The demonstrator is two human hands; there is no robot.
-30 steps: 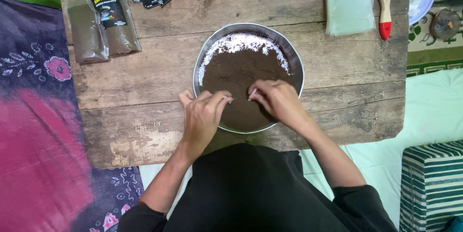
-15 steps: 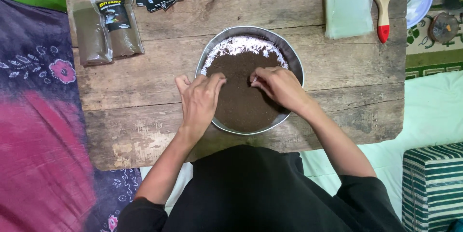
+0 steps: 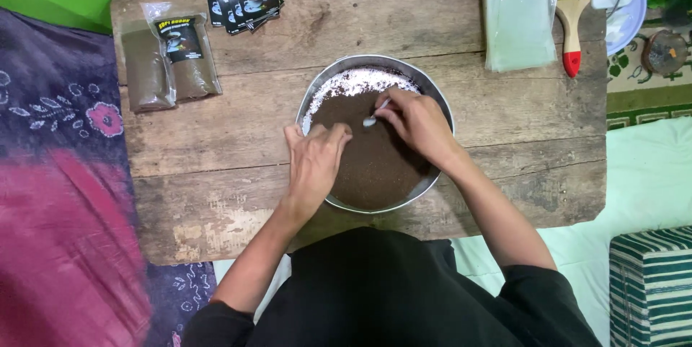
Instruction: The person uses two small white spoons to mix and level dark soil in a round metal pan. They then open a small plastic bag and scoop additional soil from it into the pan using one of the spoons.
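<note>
Pinching a small spoon in our right hand, left hand cupped loosely over brown powder (fingers curled), we are risking flicking grounds beyond our fingertips, over the metal bowl rim.

Bowl on table, packets to its left, brush right

— What's that round shiny metal basin sitting on?
— A rough, weathered wooden table, matt and cracked. The brown powder inside looks dry and grainy.
— And the small white spoon?
— Smooth, glossy. The clear plastic packets gleam too.
</note>
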